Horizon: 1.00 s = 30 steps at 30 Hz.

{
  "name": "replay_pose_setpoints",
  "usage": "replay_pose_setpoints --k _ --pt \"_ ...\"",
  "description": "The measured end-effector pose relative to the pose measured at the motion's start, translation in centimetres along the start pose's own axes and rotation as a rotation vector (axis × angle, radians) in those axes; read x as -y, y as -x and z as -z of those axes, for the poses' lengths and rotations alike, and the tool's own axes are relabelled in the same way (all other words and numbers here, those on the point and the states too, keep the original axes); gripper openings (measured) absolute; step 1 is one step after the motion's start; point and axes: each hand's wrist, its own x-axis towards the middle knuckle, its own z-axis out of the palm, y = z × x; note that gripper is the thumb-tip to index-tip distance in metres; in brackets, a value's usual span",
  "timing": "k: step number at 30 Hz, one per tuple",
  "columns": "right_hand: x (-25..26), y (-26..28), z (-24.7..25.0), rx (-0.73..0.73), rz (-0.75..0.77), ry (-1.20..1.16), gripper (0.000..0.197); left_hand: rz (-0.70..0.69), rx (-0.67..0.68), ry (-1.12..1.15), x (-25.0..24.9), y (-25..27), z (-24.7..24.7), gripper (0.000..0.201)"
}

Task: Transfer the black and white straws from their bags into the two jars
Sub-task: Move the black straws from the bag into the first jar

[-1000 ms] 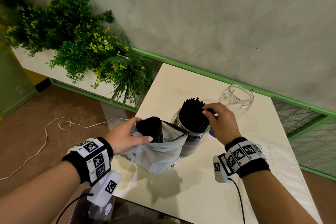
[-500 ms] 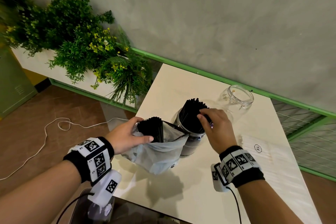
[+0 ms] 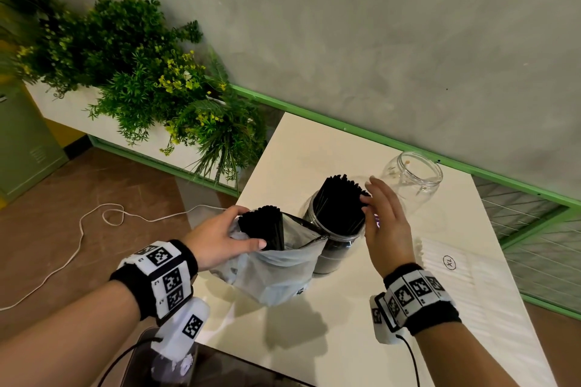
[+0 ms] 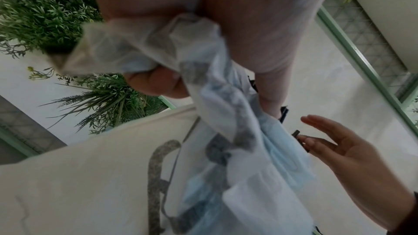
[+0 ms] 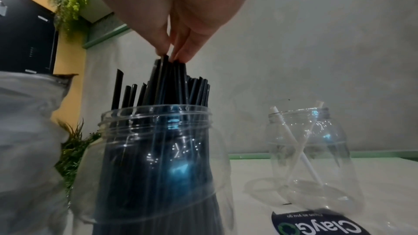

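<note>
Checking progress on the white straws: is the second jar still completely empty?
No: the right wrist view shows two white straws leaning crossed inside the second jar.

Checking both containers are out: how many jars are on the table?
2: one jar full of black straws, beside the bag; one nearly empty jar behind it near the wall.

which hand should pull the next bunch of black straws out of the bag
Right. The right hand is open beside the near jar, holding nothing, while the left hand grips the bag at its mouth, steadying it.
</note>
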Motion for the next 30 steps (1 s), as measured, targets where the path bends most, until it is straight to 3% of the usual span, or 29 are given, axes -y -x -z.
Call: replay_pose_setpoints --k 5,9,12,14,18,22,28,30 --pt "1.9 -1.1 -0.4 -0.061 0.124 0.14 0.033 0.006 0.006 0.032 0.1 0.2 0.1 0.113" --pt "2.8 -3.1 -1.9 0.273 0.269 0.378 0.047 0.008 0.009 0.023 -0.2 0.1 0.0 0.111" --pt "1.4 -4.3 -2.8 0.376 0.247 0.437 0.033 0.008 0.009 0.018 -0.2 0.0 0.0 0.116" --pt "0.2 -4.4 -3.0 0.319 0.271 0.336 0.023 0.009 0.007 0.028 -0.1 0.0 0.0 0.115" --pt "-0.4 -4.8 -2.9 0.213 0.329 0.222 0.024 0.011 0.002 0.044 0.0 0.2 0.2 0.115" --pt "-0.9 -4.6 -2.8 0.176 0.219 0.295 0.012 0.015 -0.002 0.02 -0.1 0.1 0.3 0.111" --pt "0.2 -4.1 -1.0 0.034 -0.005 0.078 0.047 0.03 -0.003 0.024 -0.3 -0.2 0.3 0.117" --pt "0.5 -2.8 -0.2 0.066 -0.018 0.065 0.057 0.027 -0.003 0.026 -0.4 -0.1 0.4 0.115"
